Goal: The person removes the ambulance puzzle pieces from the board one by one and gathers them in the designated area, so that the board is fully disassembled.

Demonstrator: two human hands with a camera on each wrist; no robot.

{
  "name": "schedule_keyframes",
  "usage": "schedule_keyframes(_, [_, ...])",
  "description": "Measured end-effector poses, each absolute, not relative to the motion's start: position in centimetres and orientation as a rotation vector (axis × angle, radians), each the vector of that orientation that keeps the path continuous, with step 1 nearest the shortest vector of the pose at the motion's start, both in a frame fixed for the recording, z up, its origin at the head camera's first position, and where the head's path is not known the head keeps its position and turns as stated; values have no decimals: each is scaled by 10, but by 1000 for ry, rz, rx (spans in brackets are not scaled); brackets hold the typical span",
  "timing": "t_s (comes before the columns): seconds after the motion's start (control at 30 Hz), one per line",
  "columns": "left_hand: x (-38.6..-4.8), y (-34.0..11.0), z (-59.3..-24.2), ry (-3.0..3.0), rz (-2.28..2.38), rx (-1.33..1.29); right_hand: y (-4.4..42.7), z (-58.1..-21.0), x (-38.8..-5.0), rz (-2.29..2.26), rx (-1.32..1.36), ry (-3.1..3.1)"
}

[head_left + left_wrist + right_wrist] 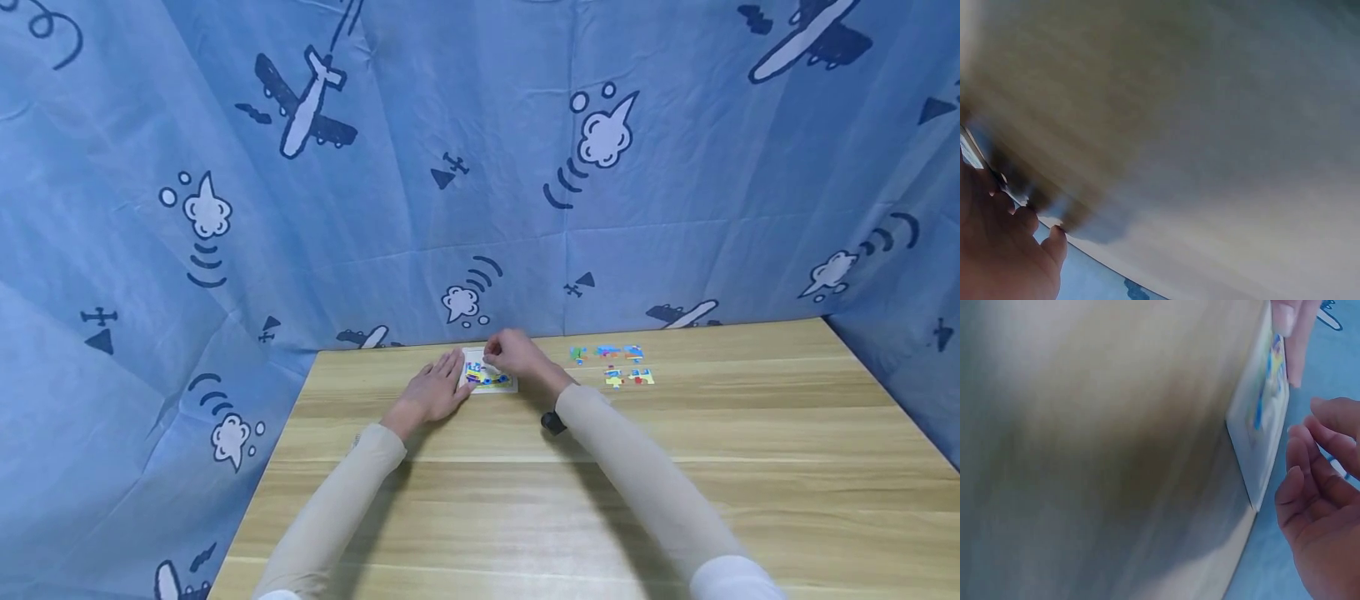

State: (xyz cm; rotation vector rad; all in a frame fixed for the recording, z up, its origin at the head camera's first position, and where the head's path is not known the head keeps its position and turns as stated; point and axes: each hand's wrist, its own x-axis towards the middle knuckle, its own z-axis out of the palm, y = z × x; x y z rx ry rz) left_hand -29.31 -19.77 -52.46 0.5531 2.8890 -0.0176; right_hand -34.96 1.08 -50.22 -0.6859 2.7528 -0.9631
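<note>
A small white-bordered puzzle board [510, 387], also in the right wrist view [1246, 456], lies near the table's back edge, partly filled with colourful pieces. My left hand [432, 393] rests on its left side, fingers extended; the left wrist view shows this hand [1007, 250] at the lower left. Above the board's upper right is my right hand [517, 356], fingers bent and bunched. In the right wrist view this hand [1325, 487] has thumb and forefinger tips close together; whether something is between them cannot be told.
Several loose puzzle pieces [614, 378] lie in two rows on the wooden table [480, 517], right of the board. A small black object [552, 423] shows by the right wrist. A blue patterned curtain [480, 208] stands behind the table and along its sides.
</note>
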Motion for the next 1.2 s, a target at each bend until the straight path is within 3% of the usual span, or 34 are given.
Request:
schedule_keyframes(0.47, [-295,-195,-524,2859,-22,531,-6,-518,-345,-857,-731,2809])
schedule_keyframes(1.2, [-296,-195,-519,2838,-51,517,-16,-518,-338,-880,-595,2844])
